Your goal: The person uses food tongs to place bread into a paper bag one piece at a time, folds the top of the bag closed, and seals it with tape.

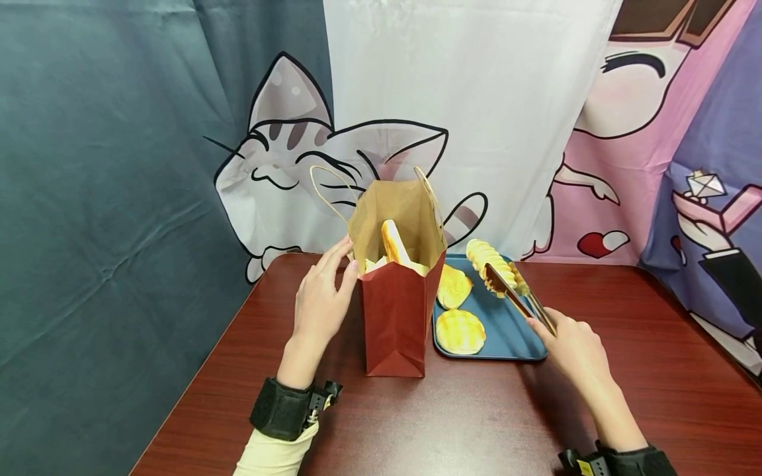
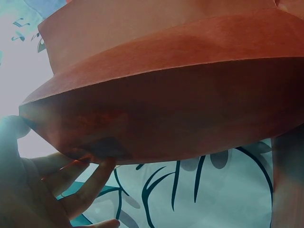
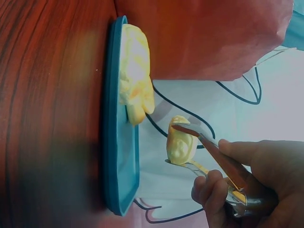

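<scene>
1. Your left hand is at the upper left side of the red paper bag. Its thumb and fingers are fairly straight and spread, the thumb at the front corner and the fingertips against the side panel.
2. Your right hand is closed around the metal tongs, which point ahead of it and to its left.
3. The tips of those tongs pinch a ridged bread roll. The right wrist view shows this roll above the tray, apart from it.
4. The blue tray lies ahead and to the left of your right hand, just beside the bag.
5. On the tray, further left of your right hand, are a round bun and, behind it, another bun.
6. The bag stands upright between your two hands, its mouth open. Inside, to the right of your left hand, a long bread leans up above the front rim; what lies lower is mostly hidden.
7. Under both hands is the brown wooden table.
</scene>
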`<state>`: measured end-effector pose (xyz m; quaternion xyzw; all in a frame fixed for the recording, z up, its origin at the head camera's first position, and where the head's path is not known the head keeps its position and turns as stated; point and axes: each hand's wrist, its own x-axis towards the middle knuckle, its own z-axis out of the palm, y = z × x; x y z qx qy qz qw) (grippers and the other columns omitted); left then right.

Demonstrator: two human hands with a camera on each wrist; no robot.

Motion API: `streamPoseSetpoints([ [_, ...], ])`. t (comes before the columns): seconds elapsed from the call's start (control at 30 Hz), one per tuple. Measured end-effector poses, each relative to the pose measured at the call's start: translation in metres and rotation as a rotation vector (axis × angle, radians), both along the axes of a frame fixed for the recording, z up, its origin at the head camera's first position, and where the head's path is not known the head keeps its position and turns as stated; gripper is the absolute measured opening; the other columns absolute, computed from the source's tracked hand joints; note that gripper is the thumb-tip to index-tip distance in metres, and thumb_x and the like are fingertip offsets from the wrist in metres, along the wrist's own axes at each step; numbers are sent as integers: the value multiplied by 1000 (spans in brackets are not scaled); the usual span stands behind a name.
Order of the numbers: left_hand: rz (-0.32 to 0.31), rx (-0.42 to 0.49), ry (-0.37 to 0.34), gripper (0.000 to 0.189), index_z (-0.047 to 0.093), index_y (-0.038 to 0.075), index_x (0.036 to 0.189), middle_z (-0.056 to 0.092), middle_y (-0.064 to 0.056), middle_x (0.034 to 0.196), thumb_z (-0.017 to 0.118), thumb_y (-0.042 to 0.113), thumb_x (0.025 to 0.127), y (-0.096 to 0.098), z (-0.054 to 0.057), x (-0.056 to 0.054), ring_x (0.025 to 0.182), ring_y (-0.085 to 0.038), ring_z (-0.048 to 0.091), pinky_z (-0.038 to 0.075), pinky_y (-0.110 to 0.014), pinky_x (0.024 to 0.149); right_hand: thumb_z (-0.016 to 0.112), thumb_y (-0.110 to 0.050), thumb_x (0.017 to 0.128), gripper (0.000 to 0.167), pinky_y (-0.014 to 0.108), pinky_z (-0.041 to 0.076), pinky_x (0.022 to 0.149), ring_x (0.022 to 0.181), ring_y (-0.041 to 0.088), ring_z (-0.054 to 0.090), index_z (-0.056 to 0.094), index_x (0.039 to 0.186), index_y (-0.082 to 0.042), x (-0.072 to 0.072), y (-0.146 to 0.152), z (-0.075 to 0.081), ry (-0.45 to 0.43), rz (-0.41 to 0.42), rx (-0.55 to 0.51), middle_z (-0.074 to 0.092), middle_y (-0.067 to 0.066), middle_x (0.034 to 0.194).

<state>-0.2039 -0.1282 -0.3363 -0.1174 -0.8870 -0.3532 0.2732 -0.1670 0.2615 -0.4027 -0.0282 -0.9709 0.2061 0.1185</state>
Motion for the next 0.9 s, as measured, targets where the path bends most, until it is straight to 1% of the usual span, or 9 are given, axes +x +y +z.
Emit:
streamPoseSetpoints([
  [0.23,1,-1,-1,46,55,23,143,49,11,152,42,42,104,0,0,0,138,-21,51,31,-57,119,48,-57,99,66,58,50,65,86,49,65,58,134,-2,2,-2,6,31,1,-6,67,32,107],
  [0.43,-3,1,0,47,56,20,143,49,10,152,42,42,104,0,0,0,138,-21,51,31,-58,118,48,-57,99,66,57,50,64,84,47,64,57,135,-3,4,-4,9,36,-1,-9,67,32,108],
  [0.53,-1,0,-3,46,56,21,143,49,10,152,42,42,104,0,0,0,139,-21,50,31,-58,118,48,-57,99,67,57,49,65,83,46,64,57,136,-2,5,-5,10,31,-4,-12,66,32,110],
  [0.67,1,-1,-8,46,55,23,143,49,11,152,42,42,104,0,1,0,139,-20,50,31,-57,119,50,-56,99,66,55,50,65,80,42,63,56,137,-2,7,-7,13,46,-4,-17,67,31,110],
  [0.9,3,-2,-5,46,55,23,143,49,10,152,42,42,104,0,2,1,139,-20,50,31,-57,118,53,-50,99,57,54,49,61,75,37,62,59,134,-5,9,-11,21,129,7,-27,69,26,100],
])
